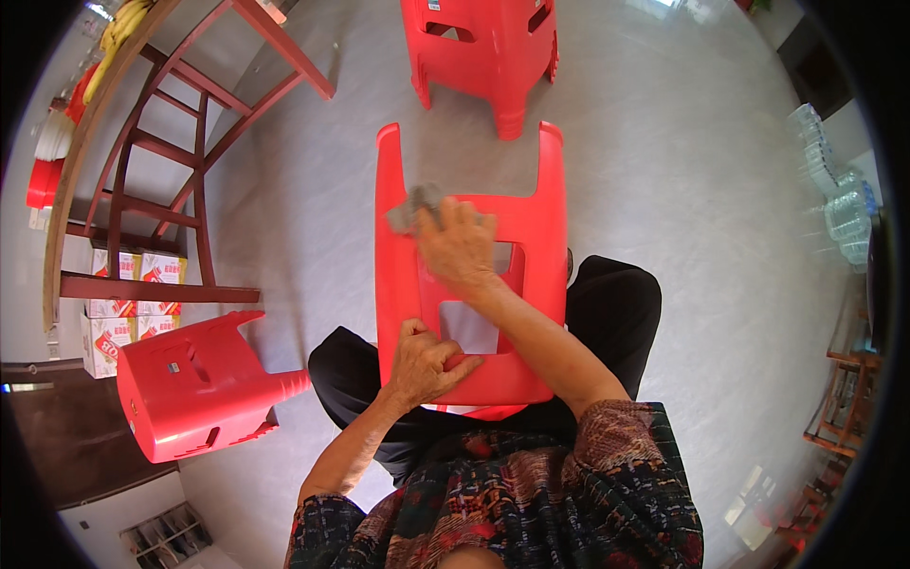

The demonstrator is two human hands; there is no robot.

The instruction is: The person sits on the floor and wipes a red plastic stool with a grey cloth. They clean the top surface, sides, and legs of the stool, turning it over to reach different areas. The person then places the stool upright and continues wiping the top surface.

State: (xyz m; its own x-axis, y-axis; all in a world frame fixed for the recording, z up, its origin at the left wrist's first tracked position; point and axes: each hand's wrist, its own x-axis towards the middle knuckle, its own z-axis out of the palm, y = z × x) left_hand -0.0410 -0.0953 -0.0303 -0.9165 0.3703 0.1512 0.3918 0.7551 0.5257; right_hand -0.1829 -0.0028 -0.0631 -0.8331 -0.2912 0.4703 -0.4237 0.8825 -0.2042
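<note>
A red plastic stool point(391, 275) lies across my lap, its legs pointing away from me and one side facing up. My right hand point(457, 245) presses a crumpled grey cloth point(413, 207) against that side, near the base of the left leg. The cloth is slightly blurred. Nearer to me, my left hand point(425, 368) has its fingers curled on the stool beside the opening in its side, holding it.
Another red stool point(485, 57) stands ahead. A third red stool point(204, 379) lies tipped over at the left, near stacked cartons point(114, 346) and a dark red wooden frame point(156, 280). Bananas point(114, 47) lie at the upper left. Clear plastic bottles point(846, 218) are at the right.
</note>
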